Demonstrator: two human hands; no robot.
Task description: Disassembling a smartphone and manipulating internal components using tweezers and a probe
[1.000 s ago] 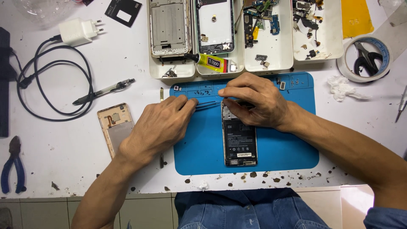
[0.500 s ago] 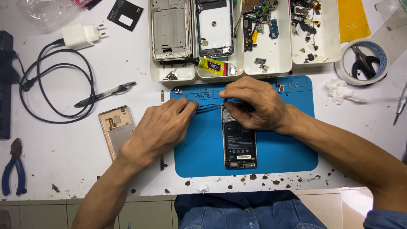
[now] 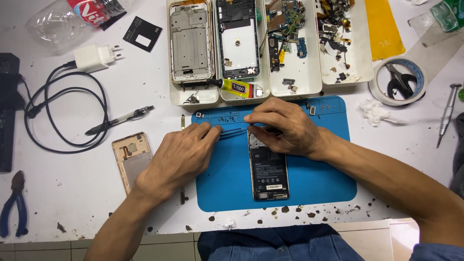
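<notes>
An opened black phone [image 3: 268,174] lies upright on a blue work mat [image 3: 319,179], its battery and inner parts showing. My right hand [image 3: 285,128] rests over the phone's top end and holds it down, hiding that end. My left hand [image 3: 181,154] lies on the mat's left edge and pinches thin metal tweezers [image 3: 234,130]. The tweezers point right, and their tips disappear under my right fingers at the top of the phone.
Four white trays [image 3: 193,96] at the back hold phone frames, boards and small parts, with a yellow glue tube [image 3: 237,88] across them. Left: a gold back cover [image 3: 130,159], pen [image 3: 121,120], charger [image 3: 94,57] with cable, blue pliers [image 3: 14,203]. Right: tape roll [image 3: 382,92], screwdriver [image 3: 447,113], crumpled tissue [image 3: 377,112].
Both hands stay at the phone's top end with only small shifts. The view has drifted slightly downward.
</notes>
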